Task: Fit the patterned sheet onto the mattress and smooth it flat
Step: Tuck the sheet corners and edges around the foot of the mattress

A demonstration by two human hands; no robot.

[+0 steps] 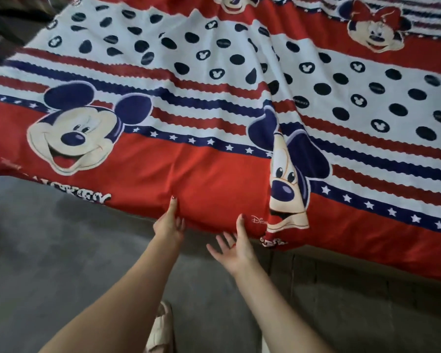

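Nearest to me, at six o'clock, a pale sandal (pixel 161 329) stands on the grey floor (pixel 49 250), and my two bare forearms reach up from there toward the bed edge.

My left hand (pixel 169 225) is at about eleven o'clock from the sandal. Its thumb lies on top of the red border and the fingers curl under the hem, so I read it as pinching the sheet's edge, though I cannot see the grip underneath. My right hand (pixel 233 247), just beside it toward one o'clock, is spread open, thumb touching the red cloth, the other fingers splayed free below the hem and holding nothing.

The patterned sheet (pixel 214 103) covers the mattress across the whole upper view, from nine o'clock round to three o'clock, its red border hanging over the near side. The mattress itself is hidden under it. Just right of my hands a long fold (pixel 285 174) runs from the hem toward twelve o'clock, creasing a printed cartoon face. Farther off, the dotted white band shows softer ripples, and the far part is blurred.

I judge this cloth to be light, thin and limp. It will slide easily, bunch wherever I push, and hold no shape. It is not fragile, but a one-handed tug will skew it. The best hold looks to be the hem itself, one hand on either side of that fold, pulling outward and down.
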